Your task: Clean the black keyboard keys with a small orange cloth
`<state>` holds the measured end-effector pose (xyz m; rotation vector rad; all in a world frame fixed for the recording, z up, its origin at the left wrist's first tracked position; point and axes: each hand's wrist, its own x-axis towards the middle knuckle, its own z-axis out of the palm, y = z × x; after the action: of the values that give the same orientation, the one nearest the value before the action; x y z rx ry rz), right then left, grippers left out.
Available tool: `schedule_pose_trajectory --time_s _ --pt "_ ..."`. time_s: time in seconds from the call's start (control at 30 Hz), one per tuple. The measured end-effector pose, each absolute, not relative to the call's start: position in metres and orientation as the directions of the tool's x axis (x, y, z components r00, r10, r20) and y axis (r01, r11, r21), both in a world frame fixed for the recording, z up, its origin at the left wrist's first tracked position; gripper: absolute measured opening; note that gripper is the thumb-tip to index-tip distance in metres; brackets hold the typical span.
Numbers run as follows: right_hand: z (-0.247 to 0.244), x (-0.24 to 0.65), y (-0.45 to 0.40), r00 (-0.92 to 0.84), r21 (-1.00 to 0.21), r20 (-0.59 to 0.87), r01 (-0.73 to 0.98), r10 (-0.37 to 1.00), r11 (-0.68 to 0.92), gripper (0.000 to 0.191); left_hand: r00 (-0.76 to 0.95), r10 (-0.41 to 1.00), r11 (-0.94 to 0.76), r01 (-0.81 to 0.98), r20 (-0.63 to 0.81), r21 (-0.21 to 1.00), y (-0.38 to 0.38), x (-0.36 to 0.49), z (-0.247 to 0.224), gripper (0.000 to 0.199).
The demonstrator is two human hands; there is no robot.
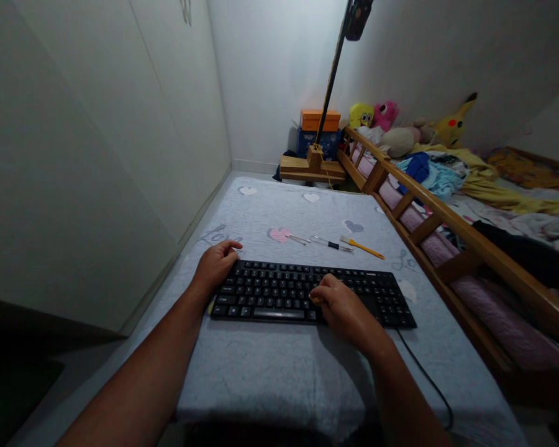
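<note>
A black keyboard (279, 292) lies flat across the cloth-covered table. My left hand (215, 264) rests at its upper left corner, touching the edge, with index finger and thumb stretched out and apart. Over the keys right of the middle, my right hand (338, 305) is closed in a pinch. From its fingertips pokes a small yellow-orange piece (315, 300), too small to name, which meets the keys. Beyond the keyboard lie thin metal tweezers (298, 239), a metal tool with a black grip (334, 245) and a yellow-handled brush (363, 248).
The table wears a pale blue heart-patterned cloth (261, 366). A black cable (423, 369) runs from the keyboard toward the right front. A wooden bed rail (428, 211) borders the right side, white cabinet doors (121, 136) the left. A lamp-like pole (334, 74) stands behind on a wooden base.
</note>
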<state>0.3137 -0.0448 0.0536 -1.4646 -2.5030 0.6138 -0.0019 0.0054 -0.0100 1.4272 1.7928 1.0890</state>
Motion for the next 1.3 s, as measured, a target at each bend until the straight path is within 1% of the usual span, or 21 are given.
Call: schedule_pose_trajectory --time_s 0.17,0.3,0.37,0.43,0.53,0.6,0.77,0.97,1.3 --pt "0.058 0.322 -0.068 -0.535 -0.458 -0.110 0.775 0.838 0.434 0.027 -0.251 0.966 0.074 0.487 0.058 0.870 0.006 -0.004 -0.014 0.034" --pt "0.066 0.331 -0.070 -0.607 -0.558 -0.140 0.701 0.782 0.444 0.024 -0.252 0.966 0.075 0.472 0.053 0.878 0.006 -0.003 -0.014 0.034" --pt "0.069 0.333 -0.061 -0.597 -0.584 -0.102 0.683 0.796 0.438 0.023 -0.257 0.965 0.077 0.454 0.047 0.888 0.005 -0.002 -0.012 0.034" --pt "0.070 0.333 -0.047 -0.540 -0.577 -0.017 0.693 0.842 0.433 0.021 -0.262 0.964 0.079 0.431 0.041 0.899 0.005 -0.001 -0.010 0.033" --pt "0.063 0.327 -0.023 -0.431 -0.529 0.101 0.740 0.897 0.415 0.018 -0.254 0.967 0.073 0.403 0.035 0.912 0.005 -0.001 -0.009 0.034" --pt "0.055 0.323 -0.011 -0.387 -0.490 0.124 0.777 0.914 0.396 0.019 -0.248 0.968 0.073 0.395 0.030 0.916 0.005 -0.002 -0.009 0.035" --pt "0.043 0.320 -0.005 -0.390 -0.449 0.046 0.814 0.920 0.368 0.023 -0.250 0.967 0.076 0.441 0.041 0.894 0.005 -0.002 -0.009 0.034" --pt "0.052 0.326 -0.024 -0.460 -0.470 -0.050 0.794 0.887 0.386 0.025 -0.261 0.964 0.088 0.474 0.045 0.876 0.006 -0.002 -0.009 0.034" --pt "0.063 0.335 -0.061 -0.533 -0.484 -0.177 0.779 0.827 0.398 0.025 -0.274 0.961 0.104 0.453 0.027 0.886 0.004 0.002 -0.002 0.036"
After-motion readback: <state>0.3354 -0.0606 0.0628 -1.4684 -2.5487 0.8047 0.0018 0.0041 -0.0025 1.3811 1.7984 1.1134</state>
